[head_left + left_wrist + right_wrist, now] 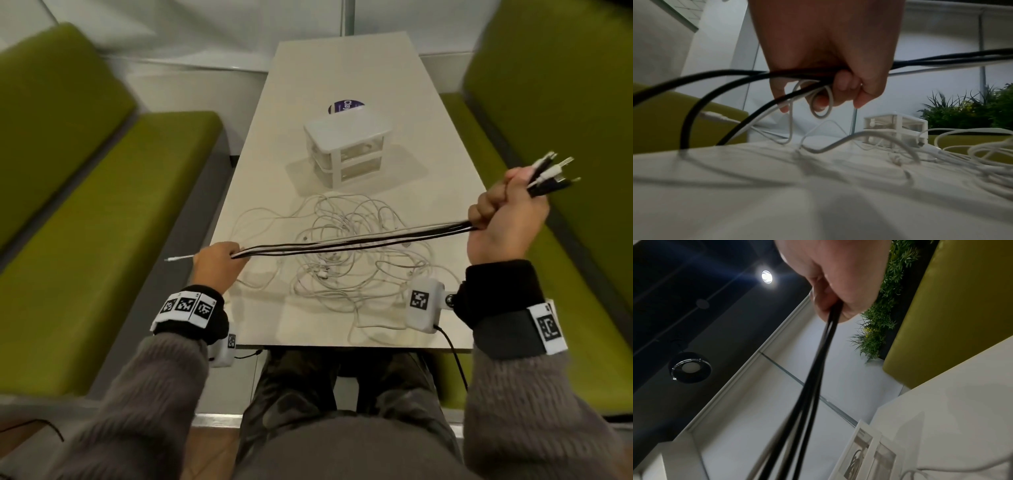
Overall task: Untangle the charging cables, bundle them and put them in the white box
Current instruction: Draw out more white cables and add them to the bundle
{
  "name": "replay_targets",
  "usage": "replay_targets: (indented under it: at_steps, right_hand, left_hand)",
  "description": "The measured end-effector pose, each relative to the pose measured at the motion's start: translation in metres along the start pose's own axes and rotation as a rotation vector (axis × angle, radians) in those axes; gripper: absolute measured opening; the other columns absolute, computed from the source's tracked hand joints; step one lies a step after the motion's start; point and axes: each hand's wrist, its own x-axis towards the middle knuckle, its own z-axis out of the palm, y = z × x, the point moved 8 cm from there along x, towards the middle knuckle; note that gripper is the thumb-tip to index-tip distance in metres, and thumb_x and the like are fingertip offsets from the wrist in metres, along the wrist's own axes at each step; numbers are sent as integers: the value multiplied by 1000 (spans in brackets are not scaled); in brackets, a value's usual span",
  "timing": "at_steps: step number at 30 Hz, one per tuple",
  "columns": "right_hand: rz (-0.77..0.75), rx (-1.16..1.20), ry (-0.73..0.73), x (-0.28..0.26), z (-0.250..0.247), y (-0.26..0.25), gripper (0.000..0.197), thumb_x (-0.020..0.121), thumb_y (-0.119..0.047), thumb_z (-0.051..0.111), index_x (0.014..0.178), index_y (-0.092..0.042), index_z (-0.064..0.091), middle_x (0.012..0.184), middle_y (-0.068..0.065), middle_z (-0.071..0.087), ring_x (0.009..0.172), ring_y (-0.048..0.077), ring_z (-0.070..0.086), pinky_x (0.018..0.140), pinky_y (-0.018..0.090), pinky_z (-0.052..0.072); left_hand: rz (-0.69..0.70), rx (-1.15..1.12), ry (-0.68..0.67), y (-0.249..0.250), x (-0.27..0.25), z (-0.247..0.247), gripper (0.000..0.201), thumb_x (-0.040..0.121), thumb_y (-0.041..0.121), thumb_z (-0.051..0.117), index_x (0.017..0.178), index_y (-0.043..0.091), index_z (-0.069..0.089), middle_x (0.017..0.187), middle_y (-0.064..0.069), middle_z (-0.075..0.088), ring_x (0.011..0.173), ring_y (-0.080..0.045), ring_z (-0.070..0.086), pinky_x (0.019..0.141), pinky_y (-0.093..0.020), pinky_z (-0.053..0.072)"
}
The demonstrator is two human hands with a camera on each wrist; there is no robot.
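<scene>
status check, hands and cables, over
Both hands, left and right, grip a stretched cable bundle. White tangle still on table. White box behind, unobstructed.

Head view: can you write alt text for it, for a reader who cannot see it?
Two hands stretch a bunch of black and white charging cables taut above a pale table: the left hand grips one end, the raised right hand the plug end. A tangle of white cables lies beneath, before a small white drawer box.
</scene>
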Motion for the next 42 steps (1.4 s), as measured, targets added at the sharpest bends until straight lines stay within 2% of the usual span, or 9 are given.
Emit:
replay_targets:
  at_steps: [4, 9, 16, 21, 27, 33, 36, 39, 42]
  right_hand:
    - [-45, -17, 8, 0, -1, -9, 27, 103, -26, 40, 77, -18, 46, 54, -7, 29, 46, 9, 20, 42, 20, 21]
    - [-49, -36, 13, 0, 5, -13, 29, 103, -25, 40, 76, -18, 48, 55, -6, 29, 46, 9, 21, 42, 22, 21]
    - [-30, -84, 11, -3, 4, -6, 26, 103, -25, 38, 80, -17, 46, 53, -7, 29, 44, 7, 22, 40, 20, 23]
    - [-1, -127, -5, -10, 6, 3, 25, 104, -21, 37, 81, -16, 45, 49, -10, 31, 42, 6, 24, 40, 18, 24]
    - [-21, -172, 23, -6, -8, 3, 25, 103, -21, 38, 80, -17, 46, 48, -12, 32, 41, 6, 25, 40, 18, 24]
    - [-22, -184, 17, -4, -7, 5, 25, 103, -23, 39, 80, -17, 46, 50, -11, 32, 42, 6, 25, 40, 19, 25]
    - [-20, -183, 26, -3, -10, 5, 25, 103, -25, 40, 80, -17, 47, 51, -10, 32, 42, 6, 25, 40, 20, 26]
    - [-30, -197, 24, -1, -11, 3, 26, 103, -26, 40, 80, -17, 48, 51, -11, 33, 42, 5, 26, 40, 19, 26]
    - [-36, -201, 16, -1, -8, 3, 26, 103, -26, 40, 80, -17, 48, 50, -11, 33, 42, 5, 26, 40, 18, 26]
  left_hand:
    - [-58, 91, 21, 1, 7, -6, 39, 91, 33, 50, 57, 16, 46, 57, 0, 43, 79, -29, 50, 79, -36, 29]
    - [-104, 198, -224, -6, 6, 9, 19, 92, 37, 46, 96, 21, 55, 98, -4, 34, 113, -30, 35, 95, -47, 29]
    - [-239, 167, -133, -43, 7, -12, 29, 89, 44, 49, 72, 21, 53, 92, -11, 53, 110, -34, 42, 99, -57, 30]
    - [-486, 148, -134, -73, 11, -11, 59, 76, 68, 44, 90, 14, 62, 107, -17, 57, 109, -38, 48, 101, -58, 29]
    - [-458, -13, -273, -82, 20, 9, 77, 67, 53, 75, 114, -2, 51, 114, -25, 58, 102, -42, 57, 89, -51, 49]
    - [-415, 180, -277, -74, 11, 3, 71, 74, 54, 69, 123, 7, 44, 131, -24, 42, 123, -41, 36, 102, -48, 35]
    - [-378, 322, -333, -82, 15, 6, 68, 70, 68, 63, 116, 18, 59, 126, -15, 54, 119, -36, 43, 102, -45, 33]
    - [-399, 312, -333, -100, 24, 11, 79, 43, 88, 58, 85, 21, 62, 106, -14, 60, 106, -36, 50, 96, -54, 38]
    - [-386, 376, -382, -101, 22, 10, 102, 29, 98, 43, 98, 26, 62, 114, -11, 60, 110, -34, 51, 97, -52, 40]
